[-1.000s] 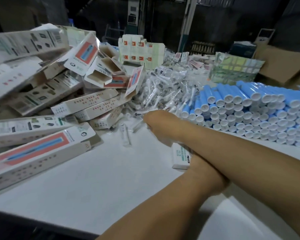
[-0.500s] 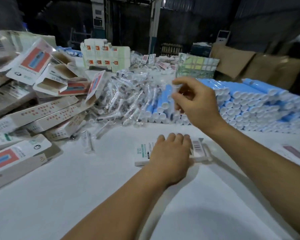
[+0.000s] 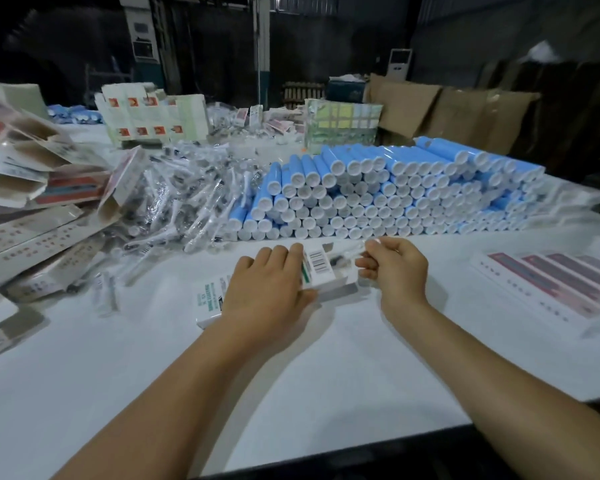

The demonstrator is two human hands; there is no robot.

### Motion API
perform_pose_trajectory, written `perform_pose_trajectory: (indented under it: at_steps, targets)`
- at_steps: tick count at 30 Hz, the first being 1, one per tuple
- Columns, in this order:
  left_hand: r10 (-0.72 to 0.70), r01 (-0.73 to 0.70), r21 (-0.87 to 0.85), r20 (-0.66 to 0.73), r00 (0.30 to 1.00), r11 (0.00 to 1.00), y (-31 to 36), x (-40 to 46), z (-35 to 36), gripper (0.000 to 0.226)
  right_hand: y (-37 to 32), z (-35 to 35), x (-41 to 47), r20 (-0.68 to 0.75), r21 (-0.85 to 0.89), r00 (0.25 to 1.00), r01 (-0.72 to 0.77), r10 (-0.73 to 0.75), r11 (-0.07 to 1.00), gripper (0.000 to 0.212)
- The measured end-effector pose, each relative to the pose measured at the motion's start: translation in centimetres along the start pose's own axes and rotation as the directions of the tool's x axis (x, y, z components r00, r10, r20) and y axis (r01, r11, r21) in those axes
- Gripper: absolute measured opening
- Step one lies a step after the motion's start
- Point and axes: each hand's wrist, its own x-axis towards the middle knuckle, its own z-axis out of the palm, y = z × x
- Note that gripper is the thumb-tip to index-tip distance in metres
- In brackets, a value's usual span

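Left hand (image 3: 267, 289) lies flat across a white box (image 3: 317, 265) on the desk (image 3: 125, 358), fingers straight over the top, pinning it in place as it did half a second earlier. Right hand (image 3: 394, 268), raised in front of the stacked blue tubes (image 3: 378, 199) half a second ago, has come down to the box's open right end, where its thumb and fingers pinch a wrapped brush head (image 3: 343, 258) lying at the mouth of the box. How far the brush head sits inside cannot be told through the blur.

The box now lies angled, its barcode end raised slightly toward the tubes, at the middle of the desk just in front of their stack. A heap of wrapped brush heads (image 3: 187, 199) lies to the left of the tubes, with folded cartons (image 3: 32, 237) piled beyond it at the desk's left side. Flat printed packs (image 3: 551, 282) lie at the right edge.
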Motion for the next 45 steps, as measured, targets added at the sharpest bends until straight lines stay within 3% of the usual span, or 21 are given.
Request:
perform_pose_trajectory:
  at_steps: [5, 9, 13, 18, 21, 24, 33, 40, 45]
  targets:
    - [0.027, -0.027, 0.011, -0.013, 1.000, 1.000, 0.6, -0.2, 0.0, 0.072, 0.6, 0.9, -1.5, -0.018, -0.206, 0.996, 0.077, -0.082, 0.976, 0.015]
    - [0.020, -0.020, 0.030, -0.029, 0.999, 0.999, 0.9, 0.1, 0.2, 0.073, 0.9, 1.5, -2.6, 0.136, -0.321, 0.989, 0.105, -0.063, 0.941, 0.020]
    - [-0.004, 0.004, 0.019, -0.038, 0.999, 1.000, 0.4, 0.3, 0.1, 0.072, 0.5, 1.8, -3.1, 0.268, -0.226, 0.959, 0.159, -0.096, 0.961, 0.017]
    - [-0.024, 0.025, 0.003, -0.066, 0.998, 1.000, -0.2, 0.5, 0.0, 0.072, 0.2, 0.1, -2.4, 0.022, -0.184, 0.984, 0.179, -0.178, 0.966, 0.032]
    - [-0.076, 0.075, -0.013, -0.074, 0.994, 0.997, -0.6, 0.7, -0.2, 0.074, 0.2, 0.1, -2.8, 0.095, -0.122, 0.978, 0.195, -0.184, 0.973, 0.037]
    - [-0.109, 0.107, -0.023, -0.080, 0.991, 0.994, -0.8, 0.8, -0.2, 0.075, 0.7, 0.5, -3.3, 0.193, -0.173, 0.962, 0.229, -0.195, 0.958, 0.033]
    - [-0.130, 0.130, -0.008, -0.098, 0.987, 0.992, -0.9, 0.8, -0.1, 0.073, 0.4, 0.6, -4.1, 0.250, -0.183, 0.938, 0.291, -0.241, 0.939, 0.025]
    - [-0.124, 0.127, 0.019, -0.111, 0.986, 0.992, -0.6, 0.9, 0.2, 0.074, 1.1, 0.9, -5.2, 0.371, -0.280, 0.874, 0.427, -0.313, 0.860, 0.031]
    - [-0.068, 0.075, 0.069, -0.102, 0.992, 0.995, -0.4, 0.5, 0.4, 0.074, 0.9, 0.8, -4.9, 0.389, -0.290, 0.886, 0.377, -0.252, 0.880, 0.045]
